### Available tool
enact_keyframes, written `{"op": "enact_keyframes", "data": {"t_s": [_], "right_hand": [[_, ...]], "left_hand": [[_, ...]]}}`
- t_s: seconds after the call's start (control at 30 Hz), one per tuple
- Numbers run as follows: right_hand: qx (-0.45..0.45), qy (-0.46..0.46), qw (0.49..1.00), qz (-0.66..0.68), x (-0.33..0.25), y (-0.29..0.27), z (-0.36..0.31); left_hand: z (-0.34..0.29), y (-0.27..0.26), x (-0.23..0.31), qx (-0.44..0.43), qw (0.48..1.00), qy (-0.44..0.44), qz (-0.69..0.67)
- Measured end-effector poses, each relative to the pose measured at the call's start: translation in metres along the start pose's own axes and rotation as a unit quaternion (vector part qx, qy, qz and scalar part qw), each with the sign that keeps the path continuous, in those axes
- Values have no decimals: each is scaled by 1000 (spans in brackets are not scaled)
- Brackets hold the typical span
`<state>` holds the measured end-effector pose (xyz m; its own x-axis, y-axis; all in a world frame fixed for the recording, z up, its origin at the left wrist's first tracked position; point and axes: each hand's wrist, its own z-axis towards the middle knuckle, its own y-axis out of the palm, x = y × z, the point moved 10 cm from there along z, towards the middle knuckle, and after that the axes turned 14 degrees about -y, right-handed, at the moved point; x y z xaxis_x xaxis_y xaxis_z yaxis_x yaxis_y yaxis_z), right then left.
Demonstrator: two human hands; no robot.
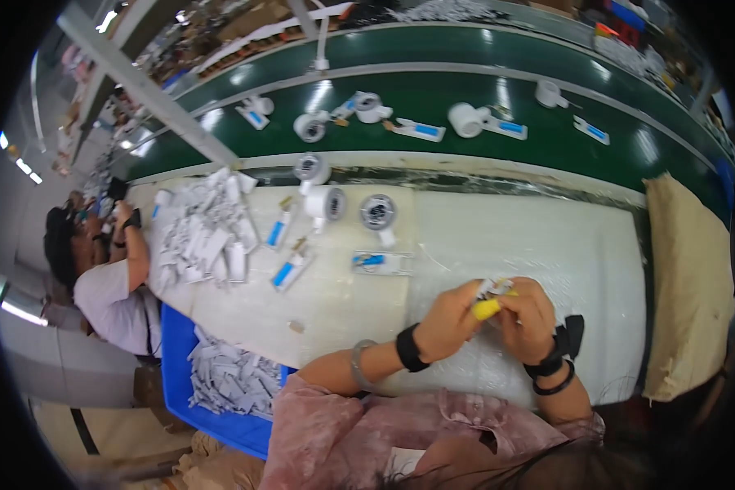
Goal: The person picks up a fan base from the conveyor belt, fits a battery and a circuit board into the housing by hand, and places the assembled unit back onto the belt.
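Above the right half of the worktable, my left hand and my right hand meet with fingers closed around a small white plastic part. Something yellow shows at the fingertips; whether it is a finger cover or belongs to the part, I cannot tell. Fingers hide most of what I hold. To the left of my hands lies a white rectangular plate with a blue strip. Just beyond it is a round white lamp-like head with a short stem.
A heap of white plastic pieces covers the table's left end. Below it, a blue bin holds more. Similar round heads and blue-striped plates lie on the green conveyor. A co-worker works at far left; brown cloth hangs at right.
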<state>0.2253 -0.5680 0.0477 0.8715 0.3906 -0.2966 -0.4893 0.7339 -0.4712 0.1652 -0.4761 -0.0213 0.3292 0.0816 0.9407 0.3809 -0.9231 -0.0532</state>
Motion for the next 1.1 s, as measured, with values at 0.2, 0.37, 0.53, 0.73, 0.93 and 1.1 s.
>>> {"op": "enact_keyframes", "data": {"t_s": [0.2, 0.37, 0.53, 0.73, 0.93, 1.1], "right_hand": [[5, -2, 1000, -6, -7, 0, 2], [13, -10, 1000, -24, -6, 0, 0], [20, -5, 1000, -16, -4, -2, 9], [5, 49, 999, -7, 8, -7, 7], [-39, 72, 996, 33, 16, 10, 0], [-50, 93, 994, 21, 21, 17, -1]], "left_hand": [[-7, -5, 8, 46, 994, 96, 36], [0, -4, -2, 17, 998, 59, 28], [11, -13, -14, -56, 976, -44, -205], [-3, -136, 43, 99, 953, 20, -286], [17, -372, 73, 303, 909, 171, -229], [62, -531, 28, 456, 837, 148, -264]]}}
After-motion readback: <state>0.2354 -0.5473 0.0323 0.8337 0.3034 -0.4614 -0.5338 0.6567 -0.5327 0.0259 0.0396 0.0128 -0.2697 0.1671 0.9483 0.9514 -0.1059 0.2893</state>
